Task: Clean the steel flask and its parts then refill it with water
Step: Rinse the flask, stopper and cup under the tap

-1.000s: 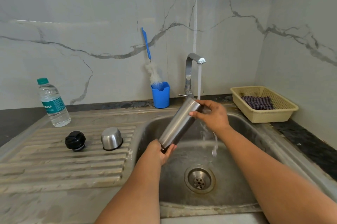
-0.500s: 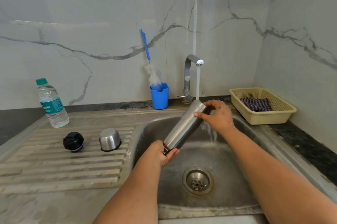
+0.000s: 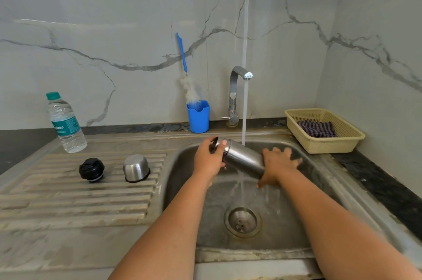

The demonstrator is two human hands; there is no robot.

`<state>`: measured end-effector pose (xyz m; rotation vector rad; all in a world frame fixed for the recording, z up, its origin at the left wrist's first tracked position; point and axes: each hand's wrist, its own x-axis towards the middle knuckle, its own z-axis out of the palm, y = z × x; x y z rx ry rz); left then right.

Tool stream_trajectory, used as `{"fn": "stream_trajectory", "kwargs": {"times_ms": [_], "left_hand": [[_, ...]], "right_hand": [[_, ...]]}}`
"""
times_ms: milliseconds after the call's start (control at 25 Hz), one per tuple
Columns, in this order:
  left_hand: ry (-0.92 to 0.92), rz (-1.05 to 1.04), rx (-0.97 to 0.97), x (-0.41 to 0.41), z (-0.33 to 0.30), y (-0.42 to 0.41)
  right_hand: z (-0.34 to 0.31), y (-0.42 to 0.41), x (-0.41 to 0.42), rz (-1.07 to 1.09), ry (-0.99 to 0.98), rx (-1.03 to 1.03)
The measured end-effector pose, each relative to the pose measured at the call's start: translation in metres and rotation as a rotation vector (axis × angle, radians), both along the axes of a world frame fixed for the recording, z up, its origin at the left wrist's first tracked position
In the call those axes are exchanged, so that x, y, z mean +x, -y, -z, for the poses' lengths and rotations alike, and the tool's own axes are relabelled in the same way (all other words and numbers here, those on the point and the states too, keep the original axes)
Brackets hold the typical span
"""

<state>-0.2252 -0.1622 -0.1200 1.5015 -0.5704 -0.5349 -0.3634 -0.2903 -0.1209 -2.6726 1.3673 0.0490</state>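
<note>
The steel flask lies almost level over the sink, its left end a little higher. My left hand grips the dark-rimmed left end. My right hand wraps over the lower right end and hides it, fingers spread on top and thumb beneath. Water from the tap lands on the flask body and spills off below it. The black stopper and the steel cup lid, which stands upside down, sit on the drainboard to the left.
A blue cup with a bottle brush stands behind the sink, left of the tap. A plastic water bottle is at the back left. A yellow basket with a striped cloth sits at the right.
The flask swung from a steep tilt to almost level. My left hand rose up and left with its end, while my right hand dropped with the other end. Water now hits the body.
</note>
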Motion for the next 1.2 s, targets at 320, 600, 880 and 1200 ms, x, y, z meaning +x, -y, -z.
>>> {"fn": "stream_trajectory", "kwargs": {"times_ms": [320, 600, 880, 1200], "left_hand": [[0.493, 0.310, 0.409, -0.010, -0.031, 0.070], [0.213, 0.296, 0.244, 0.017, -0.033, 0.065], [0.048, 0.226, 0.202, 0.006, -0.025, 0.073], [-0.134, 0.357, 0.114, -0.010, 0.000, 0.056]], "right_hand": [[0.008, 0.000, -0.005, -0.028, 0.542, 0.412], [0.004, -0.003, 0.007, 0.001, 0.298, -0.079], [0.006, 0.002, 0.004, -0.065, 0.472, 0.203], [0.010, 0.005, -0.005, -0.093, 0.438, 0.338]]}}
